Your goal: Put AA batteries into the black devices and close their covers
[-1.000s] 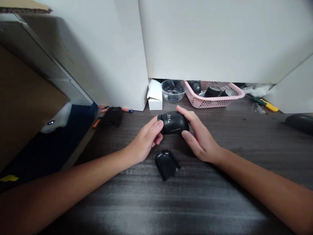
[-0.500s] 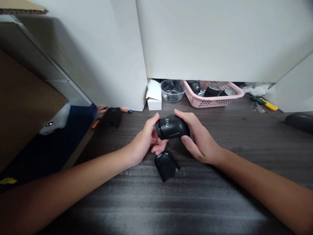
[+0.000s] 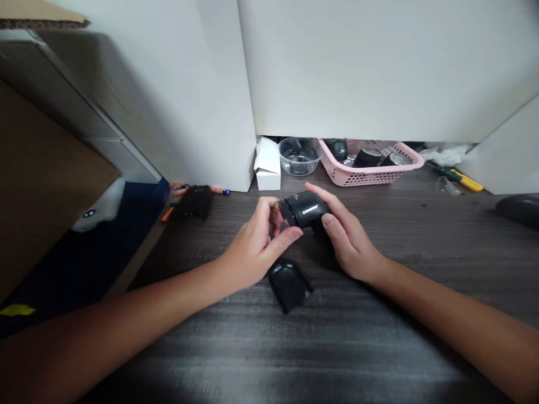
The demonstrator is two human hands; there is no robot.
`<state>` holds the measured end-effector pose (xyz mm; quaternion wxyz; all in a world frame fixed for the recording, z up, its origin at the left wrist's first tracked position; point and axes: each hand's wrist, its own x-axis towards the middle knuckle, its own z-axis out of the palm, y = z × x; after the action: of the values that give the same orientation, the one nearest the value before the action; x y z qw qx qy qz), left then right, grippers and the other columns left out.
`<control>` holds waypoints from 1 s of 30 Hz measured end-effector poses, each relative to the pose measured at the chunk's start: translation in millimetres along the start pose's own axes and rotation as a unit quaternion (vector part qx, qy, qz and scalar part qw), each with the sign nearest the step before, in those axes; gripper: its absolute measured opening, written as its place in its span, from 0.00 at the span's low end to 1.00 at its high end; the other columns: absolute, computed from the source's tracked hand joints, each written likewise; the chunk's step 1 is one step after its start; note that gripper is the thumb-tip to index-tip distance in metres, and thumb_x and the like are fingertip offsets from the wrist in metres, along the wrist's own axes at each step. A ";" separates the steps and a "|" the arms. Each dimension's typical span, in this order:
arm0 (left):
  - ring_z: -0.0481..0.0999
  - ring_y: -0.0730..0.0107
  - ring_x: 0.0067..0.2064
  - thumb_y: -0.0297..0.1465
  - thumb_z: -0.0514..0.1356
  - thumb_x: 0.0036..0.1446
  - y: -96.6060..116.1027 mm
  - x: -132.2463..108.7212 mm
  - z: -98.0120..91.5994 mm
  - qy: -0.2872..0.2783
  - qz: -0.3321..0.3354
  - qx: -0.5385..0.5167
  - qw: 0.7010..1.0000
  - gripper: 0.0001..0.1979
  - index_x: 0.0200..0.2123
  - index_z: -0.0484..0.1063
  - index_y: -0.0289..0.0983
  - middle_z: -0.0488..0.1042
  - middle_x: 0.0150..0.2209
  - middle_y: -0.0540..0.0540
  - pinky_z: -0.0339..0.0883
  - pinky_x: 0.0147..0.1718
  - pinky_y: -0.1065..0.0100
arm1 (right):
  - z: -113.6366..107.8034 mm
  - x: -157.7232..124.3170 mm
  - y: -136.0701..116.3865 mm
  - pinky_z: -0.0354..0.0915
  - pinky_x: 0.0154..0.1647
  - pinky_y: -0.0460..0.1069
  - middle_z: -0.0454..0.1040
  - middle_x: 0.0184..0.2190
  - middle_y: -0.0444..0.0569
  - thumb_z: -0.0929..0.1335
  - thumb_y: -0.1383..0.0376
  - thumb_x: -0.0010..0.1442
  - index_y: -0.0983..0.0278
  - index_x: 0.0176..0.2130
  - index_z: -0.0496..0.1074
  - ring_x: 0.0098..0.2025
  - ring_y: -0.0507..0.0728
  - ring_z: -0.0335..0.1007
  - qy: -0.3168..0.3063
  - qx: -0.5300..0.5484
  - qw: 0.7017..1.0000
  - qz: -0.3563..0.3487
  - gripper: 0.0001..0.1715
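A black fabric shaver [image 3: 309,209] with white lettering is held tilted above the dark table. My right hand [image 3: 347,238] is closed round its body, with the thumb and fingers on the near and far sides. At the round head on the left end, my left hand [image 3: 261,241] grips the ring, thumb along the near side and fingers curled behind. Part of the shaver's lower body is in shadow under my right hand. Just below the hands, a curved black cover [image 3: 289,286] lies loose on the table.
A white box [image 3: 268,171], a clear round bowl [image 3: 300,165] with dark parts and a pink basket [image 3: 357,179] of black parts stand along the back. A yellow-and-green tool [image 3: 465,180] lies right. Batteries [image 3: 219,191] and a black piece [image 3: 194,202] lie left.
The fabric shaver has been turned about, so its lettering now faces up and its head end tilts. My left thumb has moved from the ring's far side to its near side.
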<state>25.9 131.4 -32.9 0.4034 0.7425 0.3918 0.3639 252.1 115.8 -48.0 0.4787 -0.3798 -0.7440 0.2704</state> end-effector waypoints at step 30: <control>0.78 0.67 0.37 0.56 0.56 0.70 -13.6 20.8 -2.6 -0.073 -0.108 -0.209 0.969 0.26 0.43 0.71 0.36 0.77 0.37 0.44 0.71 0.29 0.71 | 4.9 -1.2 5.5 0.73 0.61 0.64 0.75 0.60 0.54 0.62 0.53 0.77 0.56 0.72 0.64 0.55 0.63 0.76 0.029 -0.011 0.999 0.037 0.29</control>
<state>28.7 155.5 -39.2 0.6138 0.6196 0.3549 0.3367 249.5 117.7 -54.8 0.4859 -0.4196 -0.7182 0.2684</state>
